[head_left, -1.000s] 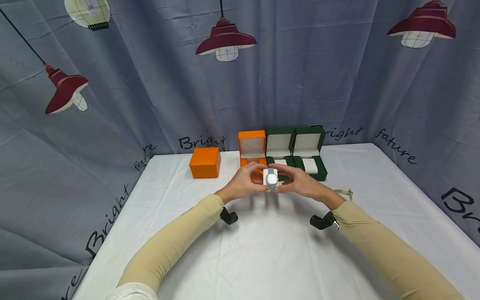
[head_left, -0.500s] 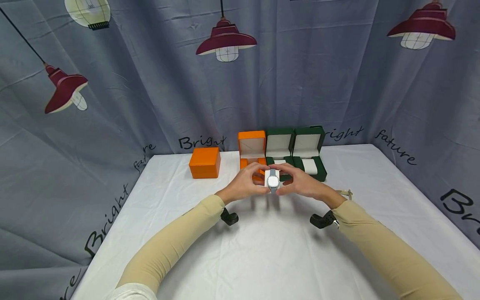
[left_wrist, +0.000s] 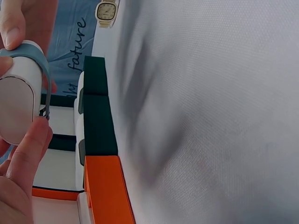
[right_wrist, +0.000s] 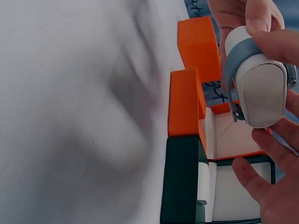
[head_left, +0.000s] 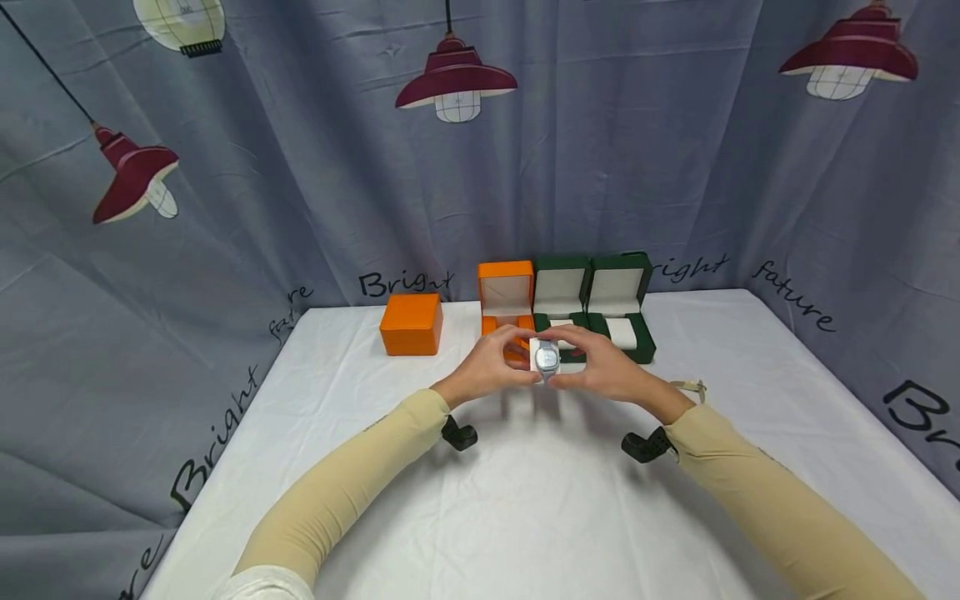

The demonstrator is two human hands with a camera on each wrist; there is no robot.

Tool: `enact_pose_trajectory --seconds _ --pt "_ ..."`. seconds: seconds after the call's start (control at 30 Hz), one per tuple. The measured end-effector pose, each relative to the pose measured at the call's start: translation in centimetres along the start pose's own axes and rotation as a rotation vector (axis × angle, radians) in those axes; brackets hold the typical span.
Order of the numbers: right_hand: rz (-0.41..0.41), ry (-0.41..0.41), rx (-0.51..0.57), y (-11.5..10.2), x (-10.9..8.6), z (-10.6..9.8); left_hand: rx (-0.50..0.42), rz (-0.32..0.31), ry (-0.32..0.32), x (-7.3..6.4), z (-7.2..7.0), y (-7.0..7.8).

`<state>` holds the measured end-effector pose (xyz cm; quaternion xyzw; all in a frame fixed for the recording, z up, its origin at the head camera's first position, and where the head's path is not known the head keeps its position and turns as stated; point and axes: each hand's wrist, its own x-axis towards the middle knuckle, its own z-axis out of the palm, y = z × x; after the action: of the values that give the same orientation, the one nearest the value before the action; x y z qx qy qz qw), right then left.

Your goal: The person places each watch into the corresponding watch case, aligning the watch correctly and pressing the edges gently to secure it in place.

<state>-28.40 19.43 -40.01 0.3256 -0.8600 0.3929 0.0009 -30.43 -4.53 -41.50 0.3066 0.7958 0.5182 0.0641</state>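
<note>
A curtained-off booth — lamp-printed curtains (head_left: 600, 183) hang behind and beside a white-clothed table (head_left: 525, 517).

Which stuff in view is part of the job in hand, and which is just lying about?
Part of the job:
Blue-strapped watch
White cushion inside its strap
Left hand and right hand, holding these
Open orange box and open green boxes, probably

Lying about:
Closed orange box
Gold-toned watch, not in the hands
Printed curtain

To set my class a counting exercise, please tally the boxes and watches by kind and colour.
Closed orange rectangular box: 1
Open orange box with pale lining: 1
Open dark-green boxes with pale linings: 2
Watch with blue-grey strap: 1
Pale gold watch: 1
Total: 6
</note>
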Motion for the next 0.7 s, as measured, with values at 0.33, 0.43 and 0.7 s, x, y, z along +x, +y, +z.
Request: enact_pose_trajectory --seconds 0.33,0.43,0.7 --pt "-0.013 0.020 -0.045 -0.04 -0.12 -0.14 -0.012 0.016 0.005 -0.18 0.34 0.01" --pt "-0.016 0.026 -0.059 0.07 -0.18 -0.17 -0.007 0.023 0.003 -0.17 0.48 -0.18" --pt "0.023 0.025 -0.071 0.26 -0.06 -0.53 0.000 0.039 0.019 -0.25 0.91 -0.02"
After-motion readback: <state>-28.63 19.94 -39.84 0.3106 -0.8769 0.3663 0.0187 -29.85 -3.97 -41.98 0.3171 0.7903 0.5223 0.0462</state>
